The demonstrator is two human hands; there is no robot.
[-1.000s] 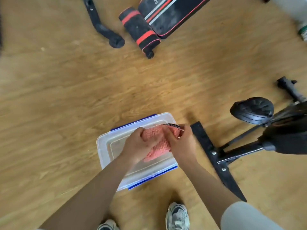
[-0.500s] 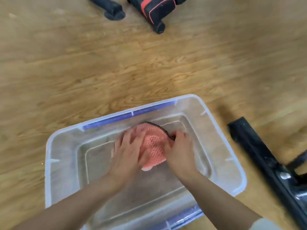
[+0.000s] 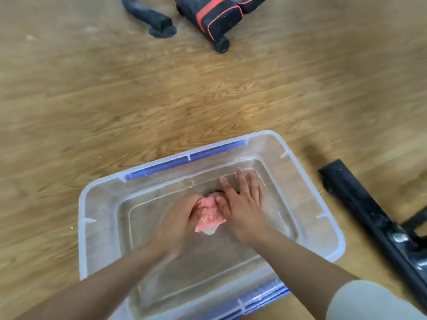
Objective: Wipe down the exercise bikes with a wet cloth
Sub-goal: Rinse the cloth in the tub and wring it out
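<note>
A pink textured cloth lies bunched in the water inside a clear plastic tub with blue clips on the wooden floor. My left hand is curled around the cloth's left side. My right hand lies flat on the cloth's right side with its fingers spread, covering the cloth's black mesh edge. At the right edge stands the black base bar of an exercise bike, close to the tub's right wall.
A black and red padded roller of a workout bench and a black curved foot lie on the floor at the top. Bare wooden floor stretches between them and the tub.
I have crouched closer, so the tub fills the lower view. The cloth went from above the tub down into the water. My right hand has flattened and spread its fingers over it.
</note>
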